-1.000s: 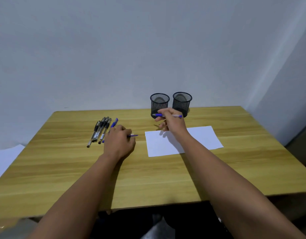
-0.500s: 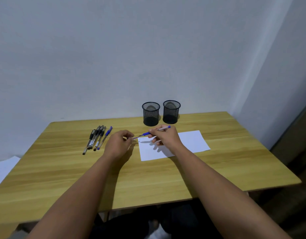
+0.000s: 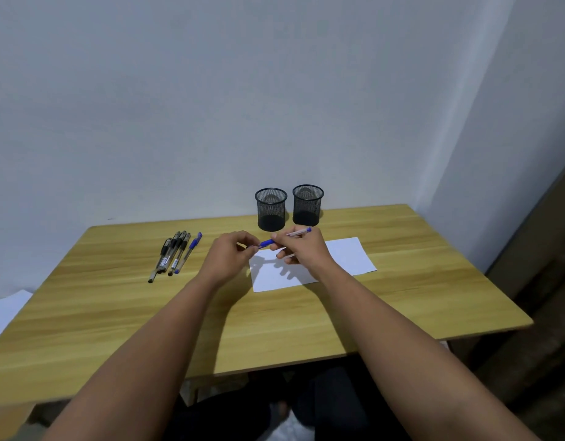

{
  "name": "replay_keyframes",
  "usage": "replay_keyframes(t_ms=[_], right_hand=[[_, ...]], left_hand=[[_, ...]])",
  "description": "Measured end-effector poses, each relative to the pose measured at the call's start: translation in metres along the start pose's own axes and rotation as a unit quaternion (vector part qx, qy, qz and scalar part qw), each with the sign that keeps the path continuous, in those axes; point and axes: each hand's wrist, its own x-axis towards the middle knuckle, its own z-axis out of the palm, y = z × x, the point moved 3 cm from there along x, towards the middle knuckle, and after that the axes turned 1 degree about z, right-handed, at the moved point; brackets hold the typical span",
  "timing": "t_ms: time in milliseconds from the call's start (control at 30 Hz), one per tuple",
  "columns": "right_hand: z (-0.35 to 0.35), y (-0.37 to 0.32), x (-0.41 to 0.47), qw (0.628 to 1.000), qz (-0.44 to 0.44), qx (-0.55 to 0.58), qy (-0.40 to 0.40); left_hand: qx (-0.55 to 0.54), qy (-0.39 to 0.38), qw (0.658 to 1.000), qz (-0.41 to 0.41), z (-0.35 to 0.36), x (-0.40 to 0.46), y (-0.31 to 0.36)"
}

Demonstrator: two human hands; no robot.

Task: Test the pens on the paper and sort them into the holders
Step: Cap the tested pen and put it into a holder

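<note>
My right hand [image 3: 302, 249] holds a blue pen [image 3: 295, 233] by its barrel above the left part of the white paper [image 3: 348, 257]. My left hand [image 3: 230, 256] pinches the pen's blue cap end [image 3: 266, 243]; whether the cap is on or off is unclear. Two black mesh holders stand at the back of the table, the left holder [image 3: 271, 209] and the right holder [image 3: 307, 204]; both look empty. Several pens [image 3: 174, 254] lie side by side at the left, most black and one blue.
The wooden table [image 3: 115, 313] ends close to my body and at the right, where a wall corner stands. A white sheet [image 3: 4, 310] lies below the table's left edge. The wall rises just behind the holders.
My right hand brought the blue pen down from near the holders to over the paper. My left hand left the table and met it at the pen's cap end. The camera tilted back.
</note>
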Motion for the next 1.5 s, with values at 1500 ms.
replay_keyframes(t_ms=[1500], right_hand=[[-0.12,-0.099,0.148,0.941,-0.153,-0.217,0.207]], left_hand=[[0.329,0.007,0.943,0.057,0.09,0.167,0.072]])
